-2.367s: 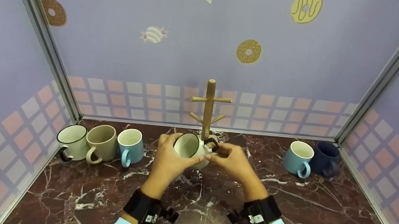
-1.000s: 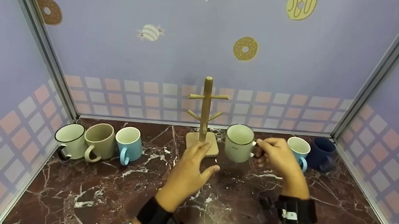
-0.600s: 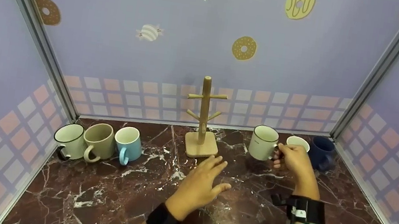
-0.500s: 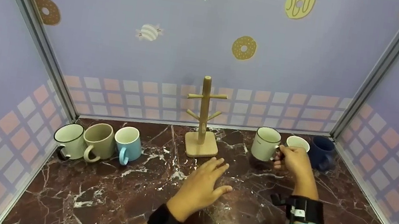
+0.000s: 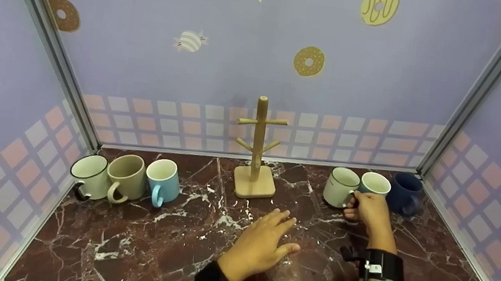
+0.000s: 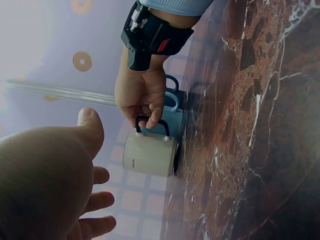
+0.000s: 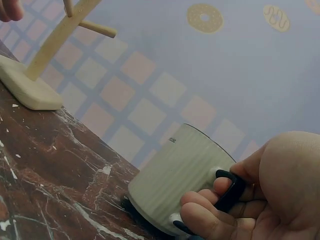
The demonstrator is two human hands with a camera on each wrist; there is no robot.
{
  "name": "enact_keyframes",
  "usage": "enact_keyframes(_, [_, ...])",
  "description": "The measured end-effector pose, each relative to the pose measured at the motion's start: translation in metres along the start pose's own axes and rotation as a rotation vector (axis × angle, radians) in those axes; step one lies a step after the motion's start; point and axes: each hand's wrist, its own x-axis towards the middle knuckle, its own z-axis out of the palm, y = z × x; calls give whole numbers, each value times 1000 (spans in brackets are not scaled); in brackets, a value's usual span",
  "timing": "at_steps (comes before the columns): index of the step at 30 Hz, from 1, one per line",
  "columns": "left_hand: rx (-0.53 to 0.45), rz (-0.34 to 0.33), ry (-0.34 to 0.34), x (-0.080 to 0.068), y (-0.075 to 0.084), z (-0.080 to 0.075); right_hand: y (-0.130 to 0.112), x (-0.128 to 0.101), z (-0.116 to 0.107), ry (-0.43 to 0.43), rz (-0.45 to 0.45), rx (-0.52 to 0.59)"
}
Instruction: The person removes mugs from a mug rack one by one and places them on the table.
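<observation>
A white mug point(image 5: 340, 188) with a dark rim stands upright at the back right, beside a light blue mug point(image 5: 376, 182). My right hand point(image 5: 372, 211) pinches its black handle point(image 7: 231, 192), fingers curled through the loop in the right wrist view. My left hand point(image 5: 260, 242) hovers over the tabletop in the middle, its fingers spread and holding nothing. Behind it a wooden mug tree point(image 5: 257, 146) stands with bare pegs on its square base point(image 5: 254, 182). From the left wrist view, the white mug point(image 6: 150, 154) shows from the side, its bottom at the table.
A navy mug point(image 5: 404, 194) stands at the far right, past the light blue one. On the left, a white mug with black handle point(image 5: 91, 177), a beige mug point(image 5: 126, 179) and another light blue mug point(image 5: 162, 182) stand in a row. Patterned walls enclose the marble tabletop point(image 5: 141, 252).
The white mug, first tilted in both hands before the mug tree, moved right and down beside the light blue mug in my right hand. My left hand released it and drew back toward me.
</observation>
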Motion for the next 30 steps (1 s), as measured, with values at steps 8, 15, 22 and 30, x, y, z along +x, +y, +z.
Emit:
enact_keyframes(8, [6, -8, -5, 0, 1, 2, 5, 5, -6, -78, 37, -18])
enact_keyframes(15, [0, -3, 0, 1, 4, 1, 4, 1, -12, -120, 64, -14])
enact_keyframes(22, [8, 3, 7, 4, 3, 0, -4, -6, -16, -74, 64, -157])
enact_keyframes(30, [-14, -26, 51, 5, -11, -19, -29, -19, -17, 240, -139, -711])
